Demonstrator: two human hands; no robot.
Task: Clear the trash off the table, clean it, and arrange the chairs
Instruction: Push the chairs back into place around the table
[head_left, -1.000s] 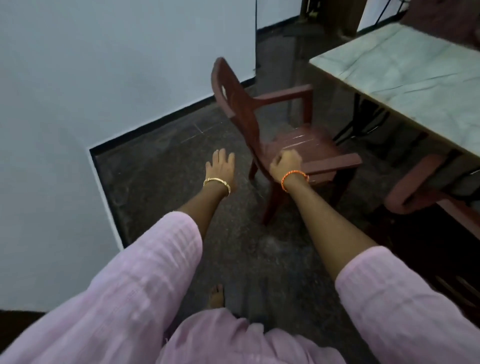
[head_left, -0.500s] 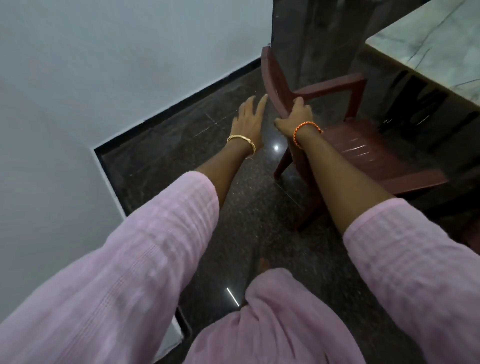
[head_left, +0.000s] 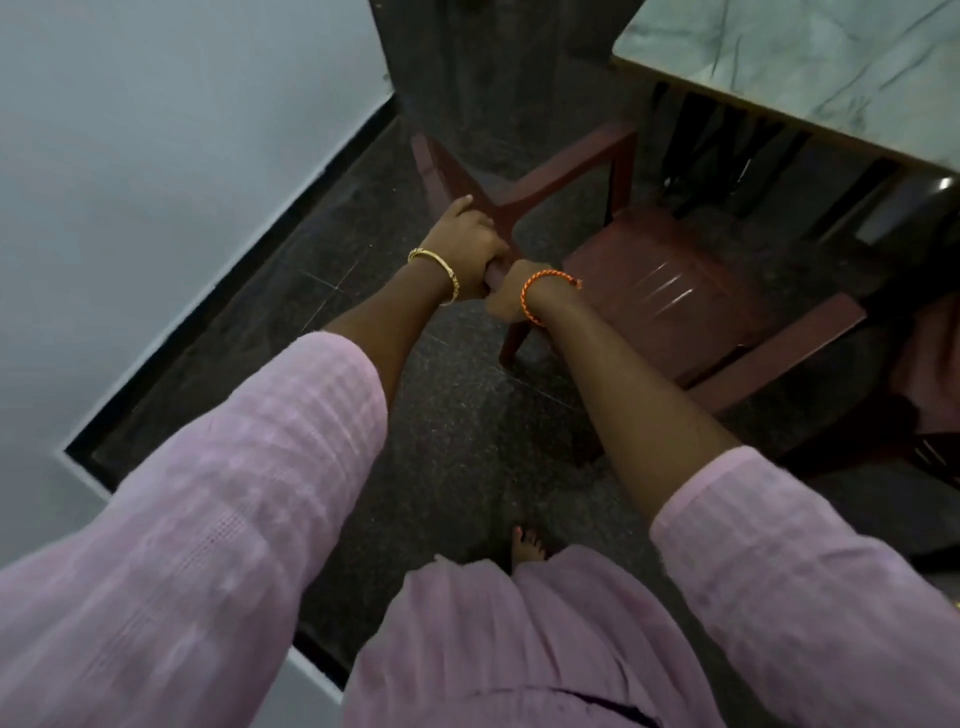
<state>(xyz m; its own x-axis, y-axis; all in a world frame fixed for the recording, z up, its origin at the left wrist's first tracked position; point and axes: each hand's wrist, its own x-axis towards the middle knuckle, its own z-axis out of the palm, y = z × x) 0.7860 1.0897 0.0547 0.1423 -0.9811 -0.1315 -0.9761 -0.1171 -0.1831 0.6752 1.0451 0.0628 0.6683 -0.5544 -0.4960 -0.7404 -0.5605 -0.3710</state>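
A dark red plastic armchair (head_left: 654, 280) stands on the dark floor, its seat facing the marble-topped table (head_left: 810, 67) at the upper right. My left hand (head_left: 467, 244), with a gold bangle on the wrist, grips the top edge of the chair's backrest. My right hand (head_left: 511, 299), with an orange braided band on the wrist, grips the same backrest edge just below the left hand. Both sets of fingers curl round the backrest.
White walls (head_left: 156, 156) with a black skirting run along the left. A second red chair (head_left: 930, 374) shows at the right edge. My bare foot (head_left: 527, 545) stands on the speckled floor below the chair.
Both hands have closed on the chair's backrest; earlier the left hand was open beside it. The view has moved closer, over the chair, and the table is nearer.
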